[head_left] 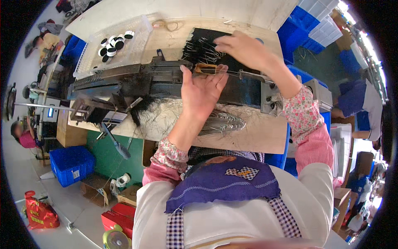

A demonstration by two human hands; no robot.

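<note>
My left hand lies palm up at the dark metal machine, thumb apart and fingers stretched out. Its fingertips are beside a small brown rectangular frame and a thin wire running to the right along the machine. Nothing shows in its palm. Farther back, my right hand reaches left over a black mat or pile of bristles with many thin silver wires on it. Its fingers are extended just above the wires; no held thing can be made out. A bundle of bent silver wires lies near my left wrist.
A clear plastic basket holds several black-and-white rolls at the back left. Loose black bristles litter the wooden table. A metal fixture juts out at left. Blue bins stand right; other people work nearby.
</note>
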